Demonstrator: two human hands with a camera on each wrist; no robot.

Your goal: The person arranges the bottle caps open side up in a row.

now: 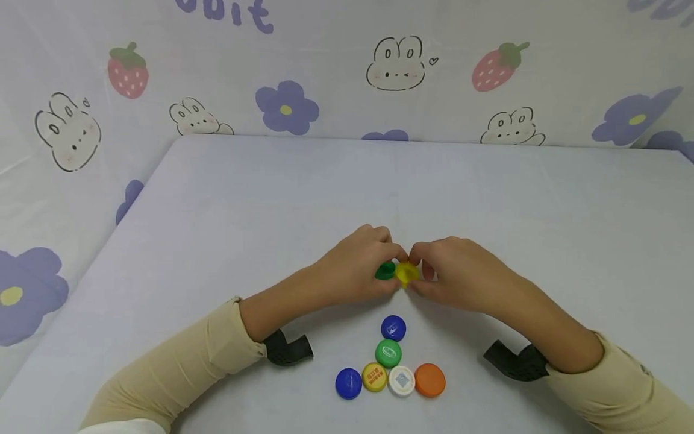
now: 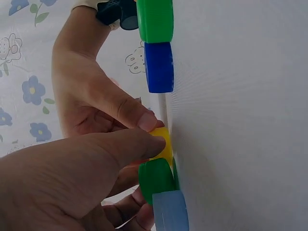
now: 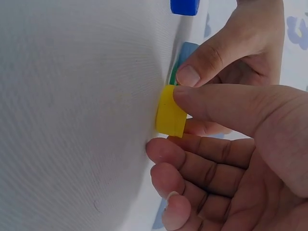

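Note:
A yellow bottle cap (image 1: 406, 274) sits on the table between both hands. My right hand (image 1: 466, 274) pinches it from the right with thumb and forefinger; in the right wrist view the thumb (image 3: 192, 98) lies on its edge. From the left, my left hand (image 1: 355, 268) also holds its edge between thumb and forefinger; the thumb tip overlaps it in the left wrist view. A dark green cap (image 2: 156, 179), beside the yellow one, lies within the curve of the left hand. Past it is a light blue cap (image 2: 171, 211), which that hand hides from the head view.
Nearer the body, a blue cap (image 1: 393, 328) and a green cap (image 1: 388, 353) lead down to a row: blue (image 1: 349, 384), yellow (image 1: 375, 377), white (image 1: 402, 381) and orange (image 1: 430, 380) caps. A white cloth covers the table (image 1: 271, 199); a printed cloth hangs behind.

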